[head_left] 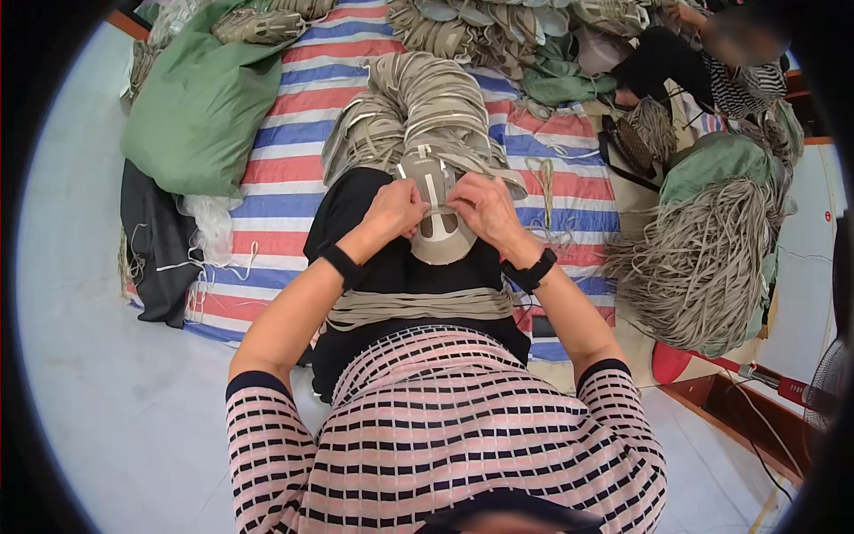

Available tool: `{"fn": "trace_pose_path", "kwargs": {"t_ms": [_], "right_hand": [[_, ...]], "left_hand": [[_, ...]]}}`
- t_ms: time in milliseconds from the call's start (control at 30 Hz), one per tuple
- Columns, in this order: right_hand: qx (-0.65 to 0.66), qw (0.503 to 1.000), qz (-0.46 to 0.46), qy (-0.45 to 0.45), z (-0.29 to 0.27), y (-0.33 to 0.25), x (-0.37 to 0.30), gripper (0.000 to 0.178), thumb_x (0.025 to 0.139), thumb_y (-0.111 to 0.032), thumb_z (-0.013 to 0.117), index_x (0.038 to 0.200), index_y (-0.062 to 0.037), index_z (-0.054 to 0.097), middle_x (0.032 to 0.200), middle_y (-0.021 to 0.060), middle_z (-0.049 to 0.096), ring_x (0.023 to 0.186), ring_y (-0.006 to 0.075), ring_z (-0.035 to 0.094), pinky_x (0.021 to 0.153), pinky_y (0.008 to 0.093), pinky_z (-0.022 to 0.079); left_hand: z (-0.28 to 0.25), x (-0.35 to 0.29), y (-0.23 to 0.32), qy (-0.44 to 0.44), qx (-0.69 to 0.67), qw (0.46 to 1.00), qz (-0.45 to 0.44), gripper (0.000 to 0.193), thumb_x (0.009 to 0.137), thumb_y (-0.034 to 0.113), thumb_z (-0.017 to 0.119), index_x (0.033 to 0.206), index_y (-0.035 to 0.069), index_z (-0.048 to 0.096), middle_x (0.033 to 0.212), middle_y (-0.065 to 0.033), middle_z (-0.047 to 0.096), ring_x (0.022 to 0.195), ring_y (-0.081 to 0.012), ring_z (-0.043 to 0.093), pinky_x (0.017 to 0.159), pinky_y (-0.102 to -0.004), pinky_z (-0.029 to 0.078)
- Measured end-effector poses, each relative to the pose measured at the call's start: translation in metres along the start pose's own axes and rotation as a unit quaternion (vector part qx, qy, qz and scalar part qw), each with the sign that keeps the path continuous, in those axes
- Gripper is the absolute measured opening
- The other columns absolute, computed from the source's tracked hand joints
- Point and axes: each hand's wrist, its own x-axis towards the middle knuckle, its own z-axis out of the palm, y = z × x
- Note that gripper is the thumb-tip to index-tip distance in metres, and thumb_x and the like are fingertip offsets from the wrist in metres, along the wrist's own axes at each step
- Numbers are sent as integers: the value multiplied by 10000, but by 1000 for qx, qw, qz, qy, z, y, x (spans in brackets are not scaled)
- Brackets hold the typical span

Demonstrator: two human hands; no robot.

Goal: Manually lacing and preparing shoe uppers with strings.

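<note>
Over my black-clad lap lies a beige shoe upper point(442, 246), its rounded toe toward me and a pale strip up its middle. My left hand point(400, 209) is closed at its left edge, fingertips pinching near the eyelet area. My right hand point(485, 206) is closed in a pinch on the opposite side. A thin tan shoelace seems to cross the upper between the fingertips, partly hidden by them. A bundle of tan shoelaces point(422, 305) lies across my lap, nearer my body.
Just beyond my hands, stacked shoe uppers point(436, 98) rest on a striped sheet point(289, 169). A green sack point(205, 116) stands at left; a big heap of laces point(703, 254) hangs at right. Another person point(667, 67) sits far right, near more uppers. A fan point(827, 387) is at the right edge.
</note>
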Motion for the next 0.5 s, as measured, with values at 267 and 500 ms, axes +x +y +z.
{"fn": "trace_pose_path", "kwargs": {"t_ms": [267,500], "right_hand": [[-106,989,-70,-79,-9,-6,21,25,714,-80,603,701,-67,586,696,44,534,688,244,539,653,342,318],[-7,994,-22,-108,2,4,22,46,692,-56,622,721,-23,606,709,79,536,697,251,547,641,331,379]], "left_hand": [[-8,10,1,-26,-70,992,-100,182,780,80,630,671,-13,519,589,-96,603,473,-170,607,413,-274,509],[-11,12,-1,-57,-102,987,-107,165,786,61,617,696,-23,509,602,-105,595,484,-176,605,422,-283,523]]}}
